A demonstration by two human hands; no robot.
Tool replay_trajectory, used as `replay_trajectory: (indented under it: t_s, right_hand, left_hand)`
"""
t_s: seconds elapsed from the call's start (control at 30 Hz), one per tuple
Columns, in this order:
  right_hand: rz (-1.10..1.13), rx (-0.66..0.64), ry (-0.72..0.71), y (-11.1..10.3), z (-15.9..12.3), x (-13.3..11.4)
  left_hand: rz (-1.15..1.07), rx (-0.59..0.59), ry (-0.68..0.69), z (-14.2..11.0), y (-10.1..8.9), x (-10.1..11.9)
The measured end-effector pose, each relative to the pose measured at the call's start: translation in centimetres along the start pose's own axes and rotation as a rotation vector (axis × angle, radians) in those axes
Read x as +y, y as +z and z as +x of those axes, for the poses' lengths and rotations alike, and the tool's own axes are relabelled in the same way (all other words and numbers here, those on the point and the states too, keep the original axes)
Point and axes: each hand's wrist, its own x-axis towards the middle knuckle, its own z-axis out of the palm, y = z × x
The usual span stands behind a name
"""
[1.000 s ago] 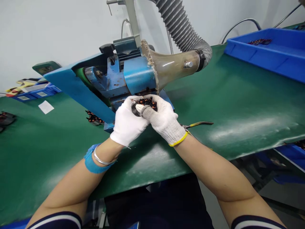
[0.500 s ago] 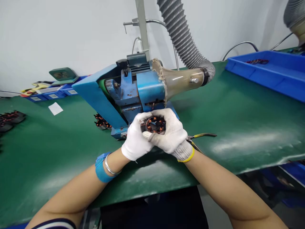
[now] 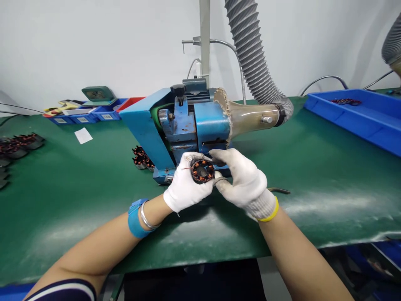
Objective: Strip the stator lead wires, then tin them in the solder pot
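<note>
In the middle of the head view, my gloved left hand is closed around a small round motor stator with copper windings. Its ring of coils faces up at me, and thin wire ends stick out at its left side. Just to the right, my gloved right hand has its thumb and fingers apart, with the fingertips close to the stator's edge; whether they touch it I cannot tell. Behind both hands stands a blue belt-driven machine, its lower front partly covered by them.
A grey ribbed hose joins the machine's clear funnel. More stators stand left of the machine, others at the far left. A blue tray lies right. A plier handle pokes out behind my right wrist.
My right hand has loosened from the stator and moved right, its fingers spreading. The left hand keeps hold of the stator, whose coil face now shows more fully. The camera view has shifted.
</note>
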Motion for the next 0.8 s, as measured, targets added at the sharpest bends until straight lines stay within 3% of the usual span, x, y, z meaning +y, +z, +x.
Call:
replay_trajectory:
  t_s: [0.1,0.2,0.27,0.4,0.47,0.57,0.7,0.73,0.8]
  right_hand:
    - [-0.167,0.005,-0.180,0.2,0.1,0.1]
    - [-0.147,-0.007,-0.216,0.5,-0.1,-0.2]
    - [0.008,0.046,-0.058,1.1,-0.2,-0.3]
    - [0.654,0.294,0.566,2.2,0.3,0.4]
    - [0.884,0.420,0.716,2.1,0.7,1.1]
    - [0.776,0.486,0.628,1.3,0.8,1.2]
    - [0.330,0.199,0.315,1.1,-0.1,-0.2]
    - [0.312,0.173,0.313,1.3,-0.3,-0.4]
    - [0.441,0.219,0.438,1.8,-0.2,-0.3]
  left_hand:
    - [0.011,-0.001,-0.018,0.2,-0.2,-0.2]
    - [-0.003,-0.048,-0.036,0.1,-0.4,-0.4]
    - [-0.034,-0.084,-0.053,-0.1,-0.5,-0.5]
    - [-0.067,-0.089,-0.051,-0.2,-0.3,-0.3]
    - [-0.071,-0.051,-0.052,-0.2,-0.2,-0.2]
    - [-0.084,-0.008,-0.082,0.0,0.0,-0.3]
    - [-0.120,-0.041,-0.105,-0.1,0.1,-0.5]
    - [-0.120,-0.056,-0.108,-0.2,0.1,-0.5]
    - [-0.115,-0.081,-0.106,-0.4,0.2,-0.2]
